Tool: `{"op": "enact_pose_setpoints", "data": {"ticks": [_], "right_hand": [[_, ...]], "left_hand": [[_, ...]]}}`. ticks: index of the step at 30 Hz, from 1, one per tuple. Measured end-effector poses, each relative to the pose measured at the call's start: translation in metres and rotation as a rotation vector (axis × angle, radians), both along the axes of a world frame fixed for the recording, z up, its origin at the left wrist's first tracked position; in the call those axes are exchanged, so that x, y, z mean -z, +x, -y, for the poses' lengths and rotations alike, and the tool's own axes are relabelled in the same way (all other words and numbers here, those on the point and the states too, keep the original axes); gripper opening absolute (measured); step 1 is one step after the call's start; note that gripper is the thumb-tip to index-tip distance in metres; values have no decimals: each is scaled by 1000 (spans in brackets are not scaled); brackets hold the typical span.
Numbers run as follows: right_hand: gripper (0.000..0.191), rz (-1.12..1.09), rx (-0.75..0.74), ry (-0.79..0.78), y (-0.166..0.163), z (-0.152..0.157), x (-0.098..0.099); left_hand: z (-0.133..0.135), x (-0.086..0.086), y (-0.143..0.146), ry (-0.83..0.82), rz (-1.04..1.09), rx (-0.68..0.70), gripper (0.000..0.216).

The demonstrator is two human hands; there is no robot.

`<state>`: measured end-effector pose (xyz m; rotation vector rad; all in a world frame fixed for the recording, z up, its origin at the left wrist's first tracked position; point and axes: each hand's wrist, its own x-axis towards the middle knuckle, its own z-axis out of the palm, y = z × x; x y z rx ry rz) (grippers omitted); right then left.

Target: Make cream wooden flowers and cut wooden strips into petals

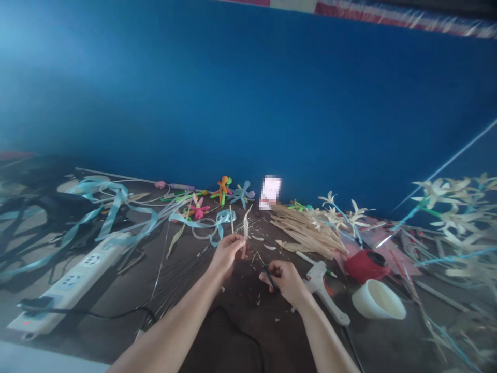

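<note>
My left hand (226,254) is closed in a pinch on thin pale leaf strips (245,228) that stand up from its fingers. A little to the right and nearer me, my right hand (285,280) is closed on a small dark tool (267,273), perhaps scissors, its tip pointing toward the left hand. Small pale cuttings (258,298) lie scattered on the dark table between and below the hands.
A white glue gun (320,287) lies just right of my right hand, then a white bowl (378,299) and a red round object (365,265). A pile of dried strips (306,230), pale handmade flowers (450,207), blue ribbon (116,212), thin wires (174,280) and a white power strip (73,282) surround the work spot.
</note>
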<state>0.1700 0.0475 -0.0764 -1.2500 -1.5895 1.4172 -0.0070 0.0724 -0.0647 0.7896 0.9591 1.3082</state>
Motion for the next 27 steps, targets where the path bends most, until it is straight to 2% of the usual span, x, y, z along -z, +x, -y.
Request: {"op": "enact_pose_setpoints", "data": {"ticks": [7,27], "right_hand": [[34,32,-5,-21,1,0,-3],[29,41,-31,-32,5,1,-8]], "left_hand": [[0,1,-1,9,29,24,8],[-1,0,-3,-5,-28,-30,12]]}}
